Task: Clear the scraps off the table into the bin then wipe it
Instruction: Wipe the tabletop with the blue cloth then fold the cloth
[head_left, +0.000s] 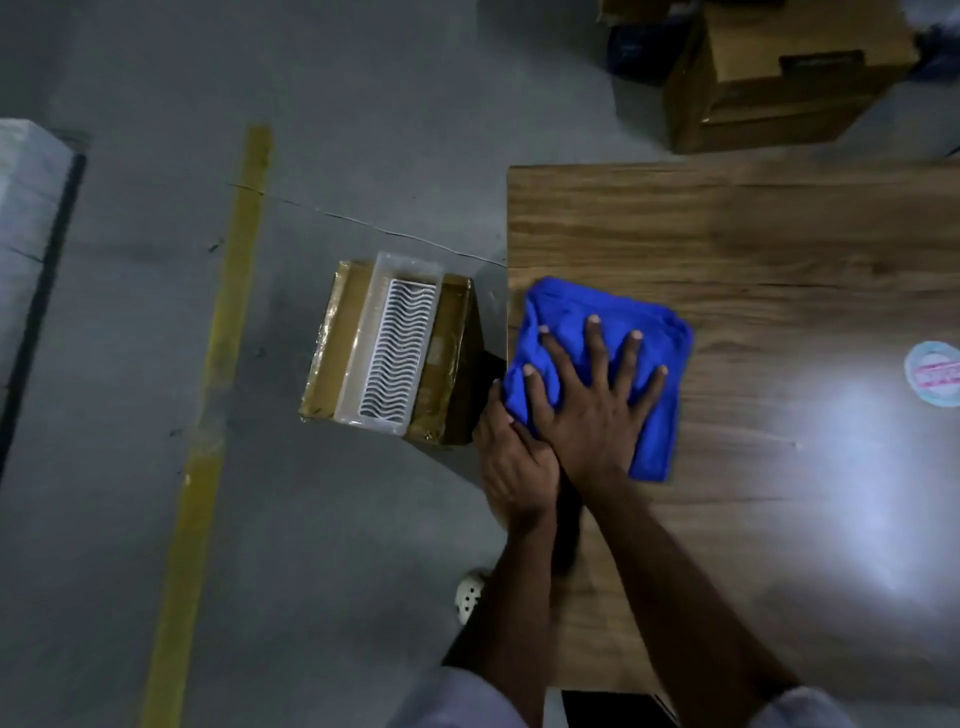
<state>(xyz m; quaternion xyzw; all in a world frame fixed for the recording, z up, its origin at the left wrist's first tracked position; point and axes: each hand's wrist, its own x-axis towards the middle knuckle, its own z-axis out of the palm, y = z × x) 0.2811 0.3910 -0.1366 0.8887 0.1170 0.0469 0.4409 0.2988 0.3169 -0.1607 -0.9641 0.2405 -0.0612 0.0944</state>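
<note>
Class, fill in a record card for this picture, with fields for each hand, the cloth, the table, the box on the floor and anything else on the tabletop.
right hand: flat, fingers spread, pressing on the cloth
left hand: at the table's left edge beside the cloth; grip unclear
blue cloth: bunched, near the table's left edge
table: wooden
cardboard box: open, on the floor left of the table
white tray: ribbed, inside the box
round label: far right of the tabletop, blurred

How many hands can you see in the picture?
2. The right hand lies flat, fingers spread, on the blue cloth on the table. The left hand is at the table's left edge, beside the cloth.
</note>
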